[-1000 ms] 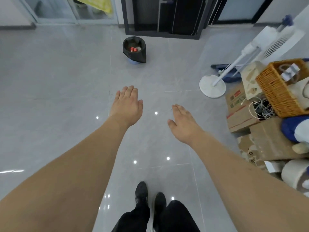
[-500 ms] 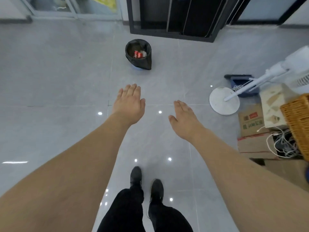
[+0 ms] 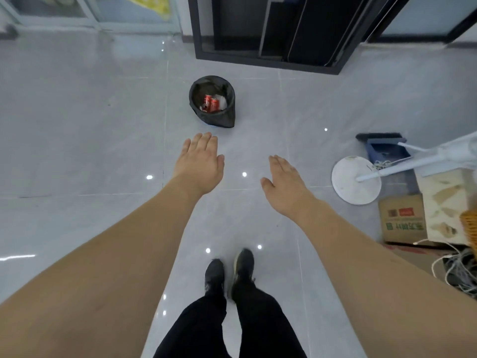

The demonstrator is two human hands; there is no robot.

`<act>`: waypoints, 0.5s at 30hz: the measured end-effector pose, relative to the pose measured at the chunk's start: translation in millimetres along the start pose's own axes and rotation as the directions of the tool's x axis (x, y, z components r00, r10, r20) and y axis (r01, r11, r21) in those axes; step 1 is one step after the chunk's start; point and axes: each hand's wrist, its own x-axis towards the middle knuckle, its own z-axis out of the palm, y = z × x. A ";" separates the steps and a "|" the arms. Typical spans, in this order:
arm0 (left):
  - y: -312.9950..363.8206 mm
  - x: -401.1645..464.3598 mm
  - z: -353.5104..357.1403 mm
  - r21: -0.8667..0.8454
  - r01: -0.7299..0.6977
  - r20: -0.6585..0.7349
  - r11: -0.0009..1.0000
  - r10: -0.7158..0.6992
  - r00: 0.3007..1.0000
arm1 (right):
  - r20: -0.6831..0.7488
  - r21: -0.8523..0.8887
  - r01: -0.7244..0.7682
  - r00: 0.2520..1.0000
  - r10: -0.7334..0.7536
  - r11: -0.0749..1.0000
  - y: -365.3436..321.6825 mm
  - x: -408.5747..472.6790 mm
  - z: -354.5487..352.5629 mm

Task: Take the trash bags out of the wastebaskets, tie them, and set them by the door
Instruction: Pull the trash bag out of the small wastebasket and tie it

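A small wastebasket lined with a black trash bag (image 3: 224,117) stands on the grey tiled floor ahead of me, in front of a dark cabinet. Red cans (image 3: 210,104) and white paper lie inside the bag. My left hand (image 3: 200,162) is stretched out flat, palm down, fingers apart, its fingertips just short of the wastebasket. My right hand (image 3: 285,186) is also held out open and empty, lower and to the right, farther from the basket. Neither hand touches anything.
A dark open cabinet (image 3: 271,32) stands behind the basket. At the right are a white fan with a round base (image 3: 356,180), a blue dustpan (image 3: 384,148), cardboard boxes (image 3: 402,219) and loose cables (image 3: 459,270). My feet (image 3: 229,275) stand on the floor below.
I have stepped forward: the wastebasket is nearer and lower in view, and the clutter at the right has slid toward the frame edge. Both hands stay open and outstretched.
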 end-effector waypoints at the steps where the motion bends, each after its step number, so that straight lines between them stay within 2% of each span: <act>1: -1.4 16.1 -2.5 -0.002 0.001 -0.001 1.000 -0.001 1.000 | 0.008 0.002 -0.001 1.000 0.001 1.000 0.4 14.9 -7.1; 7: -16.2 111.3 -12.4 -0.016 0.043 0.000 0.999 -0.043 0.999 | 0.044 0.017 0.019 0.999 -0.020 1.000 2.4 116.5 -43.7; 15: -61.1 218.4 -40.3 -0.047 0.072 0.016 0.996 -0.071 0.997 | 0.092 0.040 0.006 0.996 -0.009 0.999 -27.3 226.2 -79.7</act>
